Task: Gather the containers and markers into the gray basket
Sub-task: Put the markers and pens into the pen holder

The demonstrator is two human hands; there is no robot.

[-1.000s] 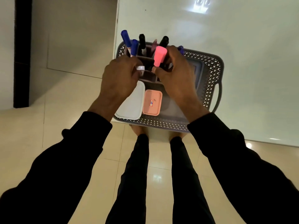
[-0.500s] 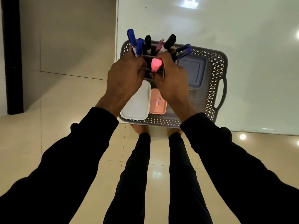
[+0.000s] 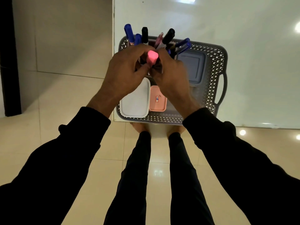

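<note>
Both hands meet over the back-left of the gray basket (image 3: 211, 101). Left hand (image 3: 125, 73) and right hand (image 3: 170, 73) are curled narrow around one pink marker (image 3: 152, 57), fingertips pinching its barrel from either side; cap end points up toward us. We cannot tell which hand carries the load.

Just behind the hands: blue, black and pink markers (image 3: 144, 36) stand upright, leaning, in a dark holder mostly hidden by the knuckles.

Nearer us in the basket: white container (image 3: 135, 103) with pink container (image 3: 158, 100) just beside it. Gray-blue container (image 3: 191, 69) lies to the right.

The basket sits on the near-left corner of a white table (image 3: 243, 38).

Judgement: marker is light, stiff, smooth plastic, likely slippery. Best held mid-barrel, lowered tip-first into a free holder slot without knocking its leaning neighbours.
</note>
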